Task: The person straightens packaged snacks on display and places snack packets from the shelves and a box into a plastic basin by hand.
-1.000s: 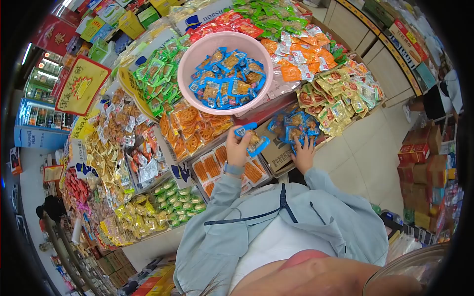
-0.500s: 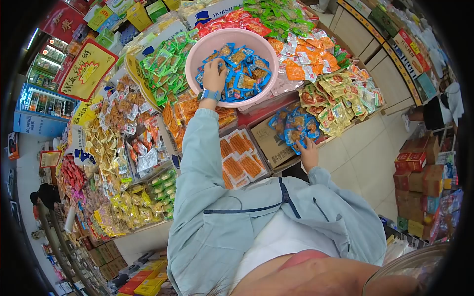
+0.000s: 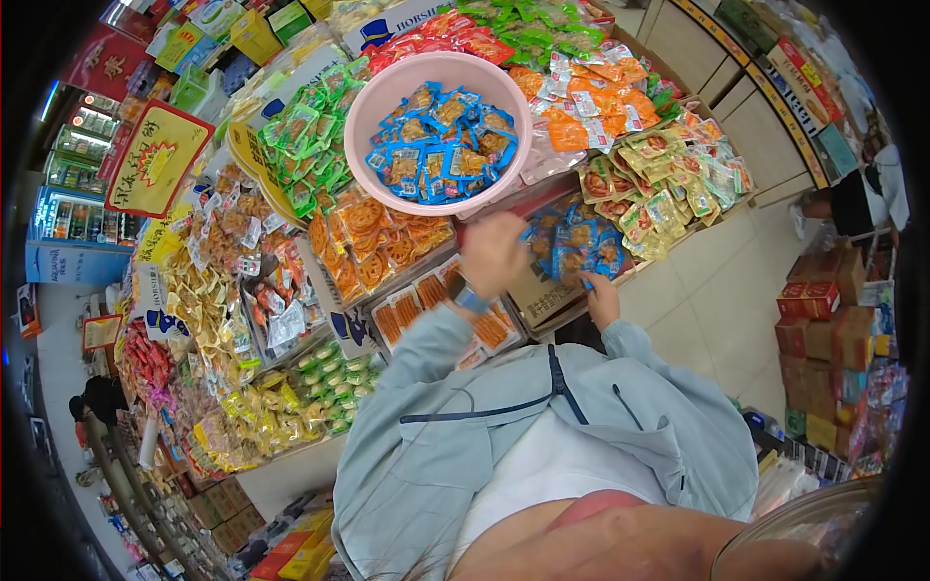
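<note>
A pink basin holding many blue snack packets rests on top of the snack display. My left hand, smeared by motion, is just below the basin's rim, beside the left edge of a cardboard box; whether it holds anything is hidden. More blue packets lie in that box's far part. My right hand is at the near right side of these packets, fingertips pinched on the edge of a blue packet.
Orange snack trays lie left of the box, and beige packets are piled to its right. Green packets and a yellow price sign stand farther left. A person is at the far right.
My left hand held a blue packet, then reached into the basin, and is now back near the box. My right hand stayed by the box, its fingers drawn together at a packet's edge.
</note>
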Available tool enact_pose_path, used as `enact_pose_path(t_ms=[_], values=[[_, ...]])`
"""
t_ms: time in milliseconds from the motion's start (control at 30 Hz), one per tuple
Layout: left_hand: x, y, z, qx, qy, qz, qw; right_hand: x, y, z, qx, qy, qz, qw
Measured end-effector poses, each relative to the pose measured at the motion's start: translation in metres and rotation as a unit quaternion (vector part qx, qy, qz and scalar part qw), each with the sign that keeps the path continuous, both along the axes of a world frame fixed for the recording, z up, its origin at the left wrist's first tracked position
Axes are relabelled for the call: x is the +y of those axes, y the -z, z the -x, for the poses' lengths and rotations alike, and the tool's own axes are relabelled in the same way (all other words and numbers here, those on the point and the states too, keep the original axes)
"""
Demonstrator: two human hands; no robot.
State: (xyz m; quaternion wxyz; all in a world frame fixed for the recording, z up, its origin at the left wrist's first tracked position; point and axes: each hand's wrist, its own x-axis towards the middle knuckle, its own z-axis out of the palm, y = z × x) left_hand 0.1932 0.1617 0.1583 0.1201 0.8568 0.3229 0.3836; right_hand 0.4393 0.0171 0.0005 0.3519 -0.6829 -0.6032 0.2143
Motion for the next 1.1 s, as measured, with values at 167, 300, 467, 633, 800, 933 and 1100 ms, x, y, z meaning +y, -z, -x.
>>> enact_pose_path(t_ms=[167,300,467,633,800,933,1100], values=[[-0.073,0.092,-0.036,0.115,0.02,0.081,0.99,0.014,-0.019,0.033,0.324,0.087,0.165,0.927],[-0.072,0.098,-0.031,0.193,0.025,0.26,0.946,0.019,0.005,0.039,0.529,0.052,0.217,0.819],[-0.058,0.061,-0.006,0.2,0.029,0.267,0.942,0.031,0.003,0.02,0.29,-0.05,0.138,0.946],[-0.001,-0.009,0.012,0.016,-0.133,-0.018,0.991,0.031,-0.022,0.013,-0.225,-0.069,0.059,0.97],[0.097,-0.06,0.039,0.007,-0.246,-0.069,0.967,0.027,-0.01,0.013,-0.287,-0.101,0.194,0.933],[0.164,-0.064,0.043,0.139,-0.316,-0.016,0.938,0.023,-0.001,0.014,-0.298,-0.09,0.167,0.936],[0.193,-0.018,0.044,0.28,-0.327,0.033,0.902,0.02,-0.001,0.013,-0.296,-0.094,0.153,0.938]])
